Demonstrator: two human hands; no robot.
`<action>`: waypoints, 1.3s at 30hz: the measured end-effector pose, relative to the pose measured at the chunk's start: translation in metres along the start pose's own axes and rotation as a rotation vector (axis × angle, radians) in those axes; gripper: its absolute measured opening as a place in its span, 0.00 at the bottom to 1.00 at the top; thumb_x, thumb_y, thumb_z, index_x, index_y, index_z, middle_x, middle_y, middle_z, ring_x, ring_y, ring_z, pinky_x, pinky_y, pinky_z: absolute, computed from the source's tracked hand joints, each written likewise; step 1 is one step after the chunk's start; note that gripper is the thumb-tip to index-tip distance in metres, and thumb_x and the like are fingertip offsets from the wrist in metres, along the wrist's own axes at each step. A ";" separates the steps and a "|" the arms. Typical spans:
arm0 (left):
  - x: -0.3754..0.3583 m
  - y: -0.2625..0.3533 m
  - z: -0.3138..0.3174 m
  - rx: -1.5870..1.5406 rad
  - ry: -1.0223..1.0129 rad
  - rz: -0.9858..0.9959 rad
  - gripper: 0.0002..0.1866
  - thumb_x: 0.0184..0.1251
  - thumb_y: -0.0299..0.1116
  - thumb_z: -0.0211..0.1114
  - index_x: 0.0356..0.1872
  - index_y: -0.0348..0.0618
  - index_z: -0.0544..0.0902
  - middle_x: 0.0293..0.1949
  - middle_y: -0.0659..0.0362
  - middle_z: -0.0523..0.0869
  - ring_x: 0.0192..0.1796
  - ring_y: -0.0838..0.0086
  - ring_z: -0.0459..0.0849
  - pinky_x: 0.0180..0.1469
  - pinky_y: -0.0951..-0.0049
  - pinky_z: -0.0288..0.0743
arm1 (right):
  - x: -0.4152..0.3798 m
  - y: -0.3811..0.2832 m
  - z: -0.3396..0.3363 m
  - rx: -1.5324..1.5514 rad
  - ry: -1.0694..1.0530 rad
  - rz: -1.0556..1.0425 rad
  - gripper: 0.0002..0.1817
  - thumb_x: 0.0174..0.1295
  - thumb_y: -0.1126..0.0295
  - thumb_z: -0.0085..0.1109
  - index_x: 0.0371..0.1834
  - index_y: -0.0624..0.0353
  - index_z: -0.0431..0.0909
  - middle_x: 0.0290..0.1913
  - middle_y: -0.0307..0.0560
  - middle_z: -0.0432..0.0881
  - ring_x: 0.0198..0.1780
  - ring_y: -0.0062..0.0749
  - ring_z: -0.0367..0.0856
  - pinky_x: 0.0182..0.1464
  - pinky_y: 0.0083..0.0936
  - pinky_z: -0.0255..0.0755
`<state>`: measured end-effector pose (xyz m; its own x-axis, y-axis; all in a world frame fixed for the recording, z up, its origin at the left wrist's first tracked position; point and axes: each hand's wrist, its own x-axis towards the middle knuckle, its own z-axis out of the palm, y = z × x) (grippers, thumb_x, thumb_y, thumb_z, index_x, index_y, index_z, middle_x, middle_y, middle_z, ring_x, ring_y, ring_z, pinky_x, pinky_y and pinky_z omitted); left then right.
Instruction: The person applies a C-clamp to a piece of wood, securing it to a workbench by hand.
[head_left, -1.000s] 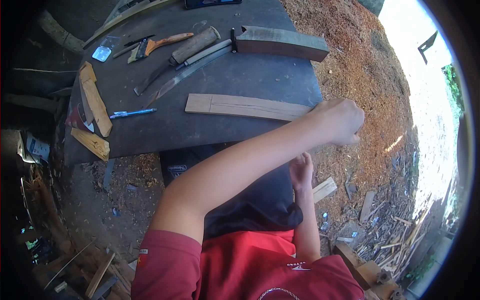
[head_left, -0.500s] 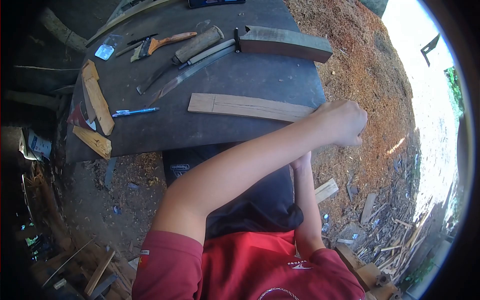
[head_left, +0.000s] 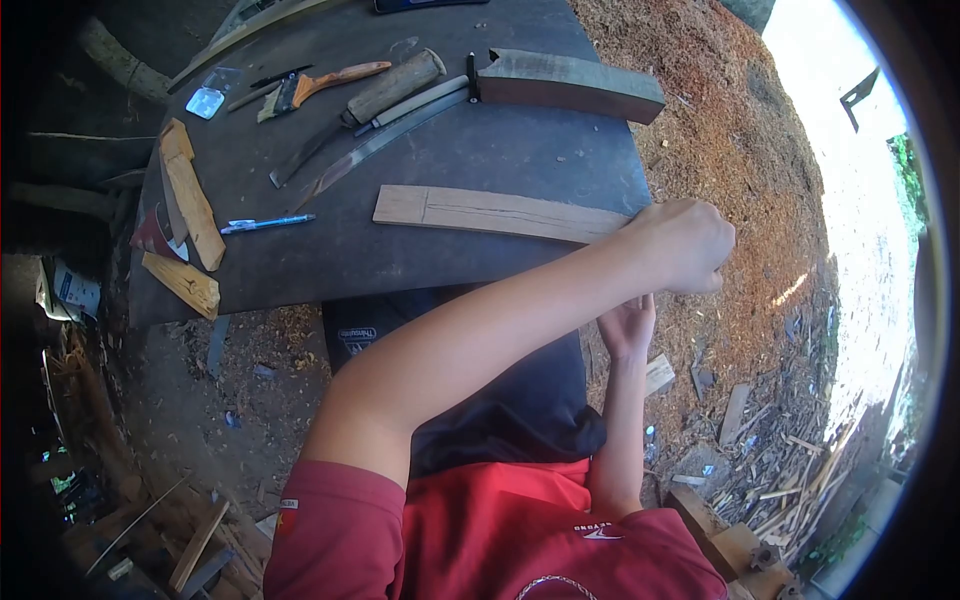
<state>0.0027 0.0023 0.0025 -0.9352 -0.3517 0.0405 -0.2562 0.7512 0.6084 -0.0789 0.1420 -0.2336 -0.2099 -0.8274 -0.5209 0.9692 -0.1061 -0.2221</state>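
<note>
A flat wooden board (head_left: 500, 212) with pencil lines lies along the near side of the dark table. Its right end runs under my left wrist and fist and is hidden there. My left hand (head_left: 688, 245) is closed around that end, past the table's right edge; the finger undersides do not show. Below my left forearm, my right hand (head_left: 630, 328) shows its palm side, with fingers apart and partly covered by the forearm. Nothing is visible in it. To the left of the board lies a blue pen (head_left: 268, 224).
On the dark table (head_left: 450, 262) lie a thick wood block (head_left: 570, 88), a brush (head_left: 325, 85), a wooden mallet-like piece (head_left: 395, 88), a long blade (head_left: 390, 138) and split wood pieces (head_left: 195, 205). Sawdust (head_left: 740, 180) and scraps cover the ground at the right.
My right hand has moved out from behind my left forearm, slightly right and down, so more of its palm shows. My left hand and the board hold nearly the same place.
</note>
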 end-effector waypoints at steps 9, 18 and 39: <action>0.002 -0.004 0.006 -0.003 0.047 0.027 0.10 0.61 0.35 0.68 0.39 0.44 0.93 0.31 0.49 0.91 0.36 0.58 0.92 0.46 0.60 0.87 | -0.036 0.032 0.013 -0.174 0.125 0.126 0.25 0.78 0.52 0.48 0.24 0.52 0.82 0.41 0.45 0.86 0.45 0.32 0.78 0.53 0.30 0.72; 0.000 0.000 0.002 0.024 0.017 0.010 0.11 0.61 0.37 0.68 0.41 0.46 0.93 0.33 0.50 0.92 0.38 0.59 0.92 0.48 0.60 0.87 | -0.018 0.053 0.030 -0.272 0.117 0.123 0.18 0.80 0.54 0.45 0.45 0.52 0.82 0.41 0.35 0.85 0.50 0.29 0.79 0.60 0.33 0.68; 0.005 -0.005 0.009 0.037 0.055 0.037 0.11 0.60 0.36 0.67 0.37 0.45 0.93 0.31 0.52 0.92 0.36 0.59 0.92 0.48 0.60 0.87 | -0.010 0.015 0.013 -1.003 -0.034 0.038 0.12 0.73 0.60 0.56 0.33 0.53 0.77 0.24 0.28 0.66 0.27 0.15 0.60 0.33 0.19 0.54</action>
<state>-0.0025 0.0018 -0.0071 -0.9295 -0.3530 0.1068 -0.2316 0.7839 0.5760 -0.0609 0.1416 -0.2207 -0.1623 -0.8376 -0.5216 0.4157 0.4213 -0.8060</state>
